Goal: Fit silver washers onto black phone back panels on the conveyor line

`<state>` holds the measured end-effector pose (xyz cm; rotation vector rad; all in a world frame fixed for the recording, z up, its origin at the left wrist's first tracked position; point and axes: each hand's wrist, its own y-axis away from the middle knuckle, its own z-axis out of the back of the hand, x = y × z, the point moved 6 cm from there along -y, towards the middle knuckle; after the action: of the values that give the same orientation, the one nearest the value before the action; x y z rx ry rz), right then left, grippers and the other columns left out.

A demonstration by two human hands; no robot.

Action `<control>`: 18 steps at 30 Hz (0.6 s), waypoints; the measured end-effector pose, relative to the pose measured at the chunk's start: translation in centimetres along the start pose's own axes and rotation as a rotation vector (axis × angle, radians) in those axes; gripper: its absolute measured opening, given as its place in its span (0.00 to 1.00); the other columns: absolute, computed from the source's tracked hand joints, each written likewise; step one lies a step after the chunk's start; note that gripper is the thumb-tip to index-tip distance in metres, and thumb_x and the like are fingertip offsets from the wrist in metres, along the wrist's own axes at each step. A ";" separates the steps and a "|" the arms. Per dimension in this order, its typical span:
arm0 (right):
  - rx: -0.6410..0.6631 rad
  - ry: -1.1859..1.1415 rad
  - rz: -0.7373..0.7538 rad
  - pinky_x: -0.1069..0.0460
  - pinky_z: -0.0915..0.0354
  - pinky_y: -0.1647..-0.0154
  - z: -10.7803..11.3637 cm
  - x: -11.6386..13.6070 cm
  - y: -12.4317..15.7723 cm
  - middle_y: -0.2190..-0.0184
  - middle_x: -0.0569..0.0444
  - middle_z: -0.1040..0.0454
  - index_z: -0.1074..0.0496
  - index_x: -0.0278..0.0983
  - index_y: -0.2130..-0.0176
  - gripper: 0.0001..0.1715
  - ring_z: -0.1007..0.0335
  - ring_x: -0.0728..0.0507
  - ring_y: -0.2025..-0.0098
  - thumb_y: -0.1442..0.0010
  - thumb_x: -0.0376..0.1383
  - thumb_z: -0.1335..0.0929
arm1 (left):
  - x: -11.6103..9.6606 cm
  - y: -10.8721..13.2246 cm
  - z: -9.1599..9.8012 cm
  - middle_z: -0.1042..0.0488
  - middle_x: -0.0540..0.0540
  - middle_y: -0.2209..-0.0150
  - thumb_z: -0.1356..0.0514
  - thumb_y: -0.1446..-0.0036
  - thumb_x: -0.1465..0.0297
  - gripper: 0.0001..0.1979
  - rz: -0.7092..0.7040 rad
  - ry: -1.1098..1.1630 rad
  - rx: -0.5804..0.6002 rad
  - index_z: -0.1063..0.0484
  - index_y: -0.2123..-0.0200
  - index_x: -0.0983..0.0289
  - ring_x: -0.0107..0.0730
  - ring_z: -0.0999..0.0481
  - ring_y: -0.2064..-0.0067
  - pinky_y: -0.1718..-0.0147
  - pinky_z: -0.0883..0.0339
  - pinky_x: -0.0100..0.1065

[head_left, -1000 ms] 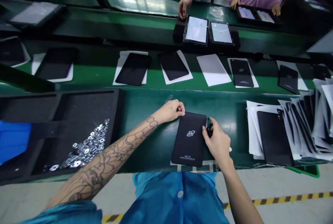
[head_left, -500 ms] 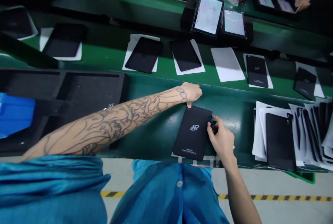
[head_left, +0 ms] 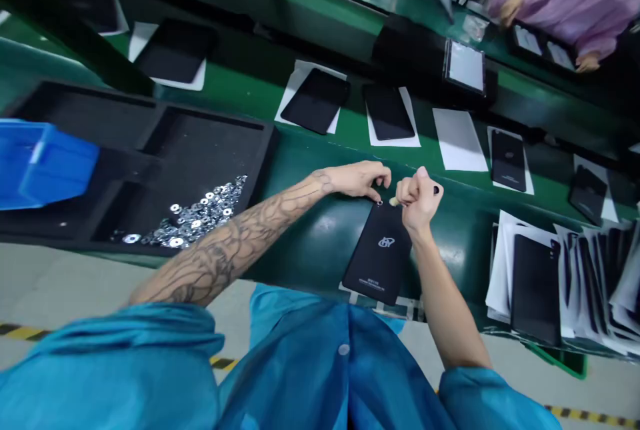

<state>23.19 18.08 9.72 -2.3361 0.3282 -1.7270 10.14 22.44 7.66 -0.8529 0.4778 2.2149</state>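
Well left of the black tablet [head_left: 379,253], a blue plastic bin [head_left: 45,163] sits at the edge of a black foam tray [head_left: 200,150]. A heap of silver washers [head_left: 195,220] lies in the tray's lower compartment, nearer the tablet.

Next along, the tattooed L forearm [head_left: 235,240] reaches across the green bench [head_left: 320,250] from a blue smock sleeve [head_left: 110,363]. L hand [head_left: 357,180] is just past the tablet's top edge, fingers pressed together, thumb & fingertip pinching a small silver washer [head_left: 379,203] right at the tablet's top corner area.

The tablet itself lies flat on the bench, back up, logo showing, tilted a bit, right in front of the person, btwn both forearms. R hand [head_left: 419,200] is just above its top R corner, fingers curled into a loose fist round a short pale stick [head_left: 393,201], whose tip points at the washer. Can't tell what the stick is.

Farther R of the tablet, a slanted stack of black tablets & white sheets [head_left: 535,283] sits on the bench. Beyond the tablet, more black tablets on white sheets [head_left: 315,100] lie in a row on a belt, & a co-worker's pink-sleeved hands [head_left: 510,10] rest by a black tray at top R.
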 end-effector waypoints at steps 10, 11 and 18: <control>0.096 0.097 -0.063 0.50 0.60 0.78 -2.0 -3.2 1.2 0.85 0.63 0.55 0.52 0.42 0.81 0.41 0.58 0.52 0.83 0.26 0.52 0.32 | 5.1 27.6 5.3 0.22 0.58 0.53 0.42 0.30 0.56 0.14 0.667 -0.247 -0.866 0.25 0.53 0.60 0.48 0.20 0.52 0.50 0.23 0.47; 0.105 0.129 -0.060 0.49 0.59 0.78 -2.0 -3.3 1.3 0.85 0.63 0.54 0.51 0.42 0.81 0.40 0.57 0.52 0.83 0.25 0.52 0.32 | 5.8 29.1 4.7 0.23 0.60 0.51 0.43 0.30 0.55 0.16 0.737 -0.275 -0.815 0.26 0.51 0.60 0.51 0.20 0.51 0.50 0.23 0.48; 0.043 0.159 -0.046 0.50 0.59 0.78 -1.5 -3.2 2.1 0.85 0.64 0.55 0.52 0.42 0.80 0.39 0.57 0.52 0.83 0.24 0.49 0.33 | 6.8 30.6 2.2 0.23 0.62 0.46 0.48 0.29 0.56 0.19 0.877 -0.299 -0.525 0.26 0.44 0.56 0.58 0.21 0.44 0.46 0.26 0.50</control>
<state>20.79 17.02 6.61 -2.1986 0.2631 -1.9266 -16.64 5.98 7.07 -0.5863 0.1093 3.3095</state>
